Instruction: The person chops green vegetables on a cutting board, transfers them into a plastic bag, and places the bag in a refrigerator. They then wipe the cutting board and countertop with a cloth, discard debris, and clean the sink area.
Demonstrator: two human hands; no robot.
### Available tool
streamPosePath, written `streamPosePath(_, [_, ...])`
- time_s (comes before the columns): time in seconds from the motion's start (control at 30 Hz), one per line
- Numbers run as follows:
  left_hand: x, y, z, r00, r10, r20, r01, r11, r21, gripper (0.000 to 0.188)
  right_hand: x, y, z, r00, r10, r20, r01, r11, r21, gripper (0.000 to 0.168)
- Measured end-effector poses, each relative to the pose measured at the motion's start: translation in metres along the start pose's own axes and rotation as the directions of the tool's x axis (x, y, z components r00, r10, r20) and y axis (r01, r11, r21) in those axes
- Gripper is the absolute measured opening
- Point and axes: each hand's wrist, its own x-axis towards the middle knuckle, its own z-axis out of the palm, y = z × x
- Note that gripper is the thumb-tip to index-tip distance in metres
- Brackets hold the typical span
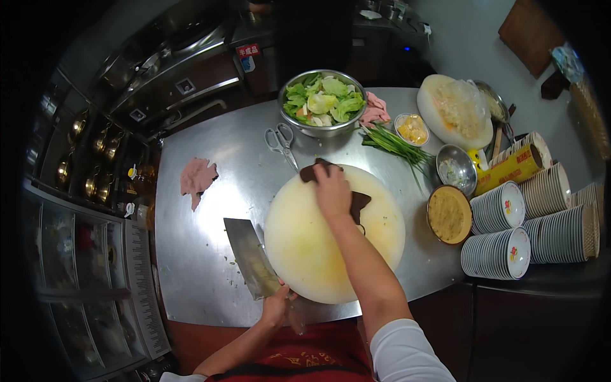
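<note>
My left hand (275, 307) is closed around a Chinese cleaver (249, 258) where blade and handle meet. The broad blade reaches away over the steel table, alongside the left rim of a round white chopping board (305, 234). On the far half of the board, my right hand (332, 192) presses on a dark brown cloth (359, 206). The cloth shows beyond my fingers and to the right of the hand; its middle is hidden under the hand. Yellowish stains and small green bits mark the board. More green scraps lie near the cleaver.
Around the board on the steel table (191, 267) are scissors (282, 141), a pink rag (198, 179), a steel bowl of lettuce (322, 128), green stalks (396, 148) and a small metal bowl (457, 164). Stacked bowls (496, 253) line the right side, beside a brown-rimmed bowl (448, 213).
</note>
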Motion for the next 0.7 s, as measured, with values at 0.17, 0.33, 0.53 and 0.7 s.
streamPosePath(0.17, [0.013,-0.008,-0.006,0.999,-0.012,0.034,0.012,1.0,-0.013,0.012,-0.076,0.093,-0.092,0.861,0.499,-0.097,-0.508,0.843,-0.179,0.038])
streamPosePath(0.33, [0.015,-0.012,0.002,0.999,-0.035,0.033,0.037,0.998,-0.057,0.012,-0.217,0.062,-0.203,0.505,0.706,0.496,-0.534,0.707,-0.463,0.037])
streamPosePath(0.53, [0.013,-0.003,0.003,0.997,-0.058,0.051,0.06,0.998,-0.033,0.016,-0.173,0.067,-0.23,0.699,0.585,0.411,-0.645,0.764,0.01,0.042])
streamPosePath(0.7, [0.008,-0.001,0.005,0.999,0.009,0.041,-0.008,1.0,-0.027,0.019,-0.023,0.095,-0.15,0.956,0.292,0.033,-0.292,0.926,0.24,0.034])
